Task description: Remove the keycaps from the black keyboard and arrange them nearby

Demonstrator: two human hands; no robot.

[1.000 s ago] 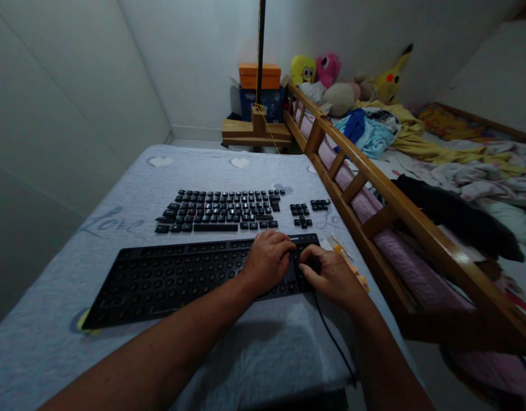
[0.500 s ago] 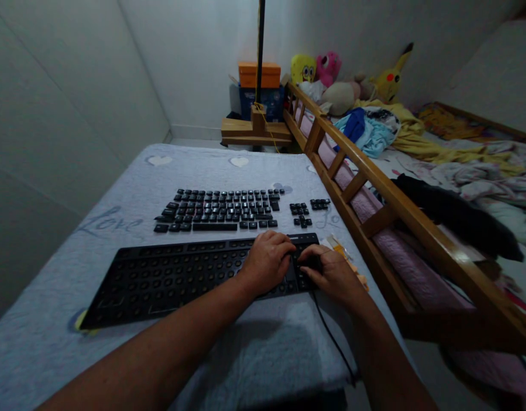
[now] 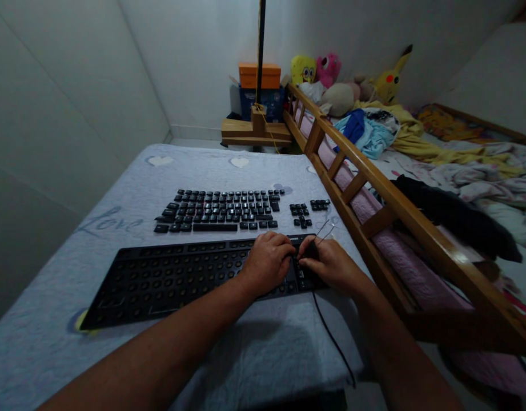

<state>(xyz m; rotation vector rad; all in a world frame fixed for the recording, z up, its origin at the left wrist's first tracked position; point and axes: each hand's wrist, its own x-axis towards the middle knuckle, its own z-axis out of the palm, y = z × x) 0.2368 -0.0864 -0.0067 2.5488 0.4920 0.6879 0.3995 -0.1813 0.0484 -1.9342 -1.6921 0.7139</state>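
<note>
A black keyboard base (image 3: pixel 181 277) with its keycaps off lies on the cloth-covered table (image 3: pixel 203 171). My left hand (image 3: pixel 266 261) rests curled on its right part and presses it down. My right hand (image 3: pixel 329 262) is pinched on a thin wire keycap puller (image 3: pixel 325 230), whose loops stick up above the fingers at the keyboard's right end. The removed black keycaps (image 3: pixel 220 210) are laid out in rows just beyond the base. The keyboard's black cable (image 3: pixel 331 337) runs off the near edge.
A wooden bed rail (image 3: pixel 374 188) borders the table on the right, with a bed full of clothes and plush toys (image 3: pixel 331 74) behind it. A wooden stand with a black pole (image 3: pixel 259 114) and orange and blue boxes (image 3: pixel 254 77) stand at the far end.
My right hand has shifted a little up and left over the keyboard's right end, and the wire puller now shows above its fingers. The left hand has stayed put.
</note>
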